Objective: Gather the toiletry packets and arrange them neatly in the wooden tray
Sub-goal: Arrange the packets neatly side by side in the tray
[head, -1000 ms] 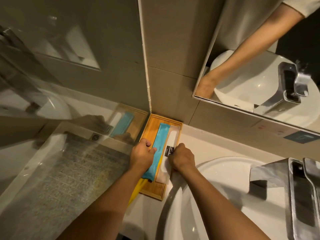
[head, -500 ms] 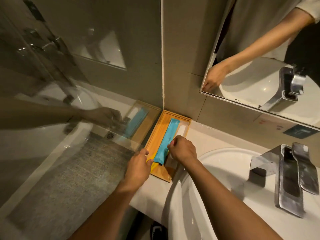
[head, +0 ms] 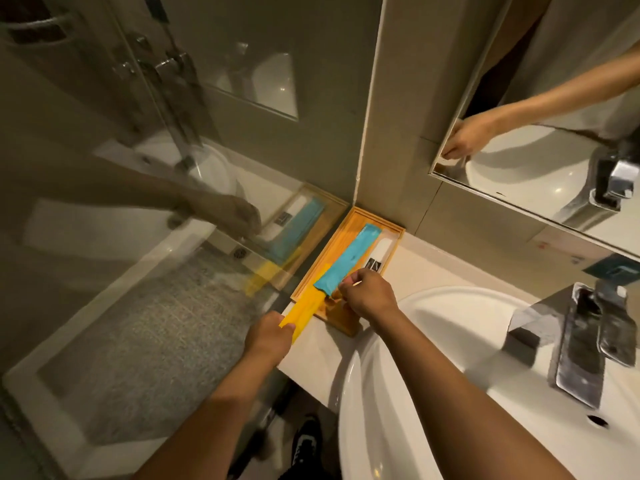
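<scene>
Yellow packet (head: 304,311) is pinched in the left hand (head: 268,336) at the wooden tray (head: 313,271) near edge; right hand (head: 369,294) fingers are closed on the blue packet (head: 348,261).

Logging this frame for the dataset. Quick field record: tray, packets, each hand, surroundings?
tray: wooden tray on the counter, in the wall corner beside the sink
blue packet: blue packet lies lengthwise in the tray
white packet: white packet right of blue, inside the tray
yellow packet: yellow packet juts over the tray's near edge, far end under blue
left hand: left hand pinches the yellow packet
right hand: right hand at the blue packet's near end
faucet: faucet at right
</scene>
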